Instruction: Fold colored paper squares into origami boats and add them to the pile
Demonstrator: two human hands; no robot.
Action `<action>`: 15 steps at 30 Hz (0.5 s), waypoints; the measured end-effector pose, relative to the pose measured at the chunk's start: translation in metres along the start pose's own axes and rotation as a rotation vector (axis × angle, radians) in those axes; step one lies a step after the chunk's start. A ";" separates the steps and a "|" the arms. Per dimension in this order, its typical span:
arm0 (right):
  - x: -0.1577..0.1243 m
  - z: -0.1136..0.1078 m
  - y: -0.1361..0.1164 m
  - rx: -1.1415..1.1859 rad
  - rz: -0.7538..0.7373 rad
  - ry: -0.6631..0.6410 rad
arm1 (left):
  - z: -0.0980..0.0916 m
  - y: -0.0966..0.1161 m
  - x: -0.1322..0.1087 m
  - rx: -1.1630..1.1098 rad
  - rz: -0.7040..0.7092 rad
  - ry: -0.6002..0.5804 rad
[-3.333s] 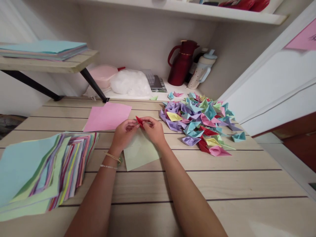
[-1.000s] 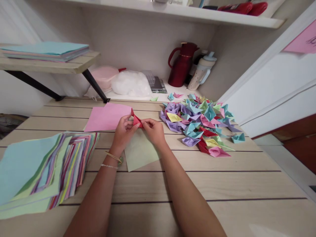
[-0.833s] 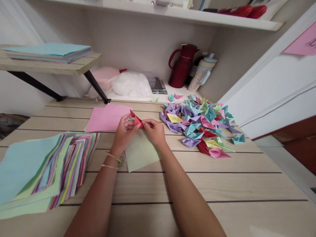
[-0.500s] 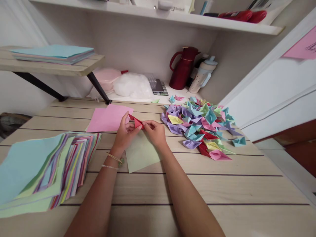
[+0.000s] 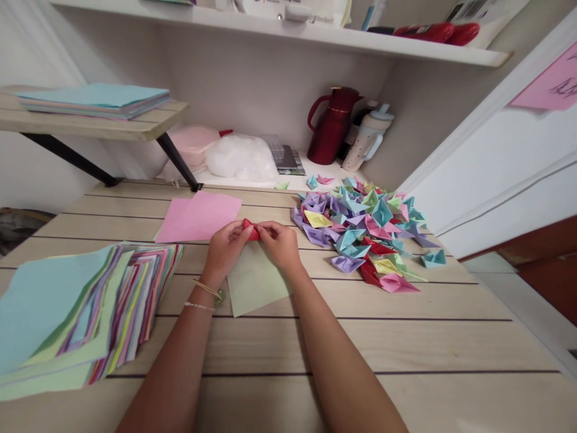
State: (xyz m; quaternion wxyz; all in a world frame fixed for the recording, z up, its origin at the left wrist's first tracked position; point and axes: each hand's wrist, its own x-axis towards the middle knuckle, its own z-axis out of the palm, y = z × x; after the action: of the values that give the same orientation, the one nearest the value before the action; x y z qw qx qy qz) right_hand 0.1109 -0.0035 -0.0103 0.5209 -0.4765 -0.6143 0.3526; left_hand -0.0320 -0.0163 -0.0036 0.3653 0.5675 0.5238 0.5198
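My left hand (image 5: pixel 225 246) and my right hand (image 5: pixel 280 243) meet over the middle of the wooden table (image 5: pixel 406 337), both pinching a small folded red paper piece (image 5: pixel 250 230) between their fingertips. Most of the red piece is hidden by my fingers. A light green paper sheet (image 5: pixel 256 281) lies flat under my wrists. A pink sheet (image 5: pixel 198 215) lies just beyond my left hand. To the right sits a heap of folded paper boats (image 5: pixel 367 228) in purple, blue, pink, yellow, green and red.
A fanned stack of coloured paper sheets (image 5: pixel 76 307) lies at the left. A side shelf (image 5: pixel 99 117) holds more sheets. At the back stand a dark red jug (image 5: pixel 331 125), a pale bottle (image 5: pixel 367 137), a pink container (image 5: pixel 192 141) and a plastic bag (image 5: pixel 241 157). A white door panel (image 5: pixel 500 174) is at the right.
The red piece, earlier spread out with a point sticking up to the left, is now pressed smaller between my fingertips. My hands closed together slightly; the view drifted a little.
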 end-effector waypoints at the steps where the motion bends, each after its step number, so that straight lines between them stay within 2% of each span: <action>1: 0.000 0.000 0.000 -0.007 -0.002 -0.003 | 0.000 0.001 0.000 0.013 0.007 0.006; 10: 0.000 0.000 0.002 0.009 0.022 0.001 | -0.001 -0.003 0.002 -0.083 -0.041 0.019; 15: 0.000 0.001 0.002 0.066 0.063 -0.042 | -0.002 -0.005 0.003 0.006 0.024 0.032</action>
State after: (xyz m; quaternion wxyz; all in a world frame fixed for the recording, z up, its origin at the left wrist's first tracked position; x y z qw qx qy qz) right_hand 0.1102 -0.0026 -0.0122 0.5120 -0.4706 -0.5978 0.3988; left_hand -0.0355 -0.0127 -0.0077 0.3489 0.5664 0.5242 0.5317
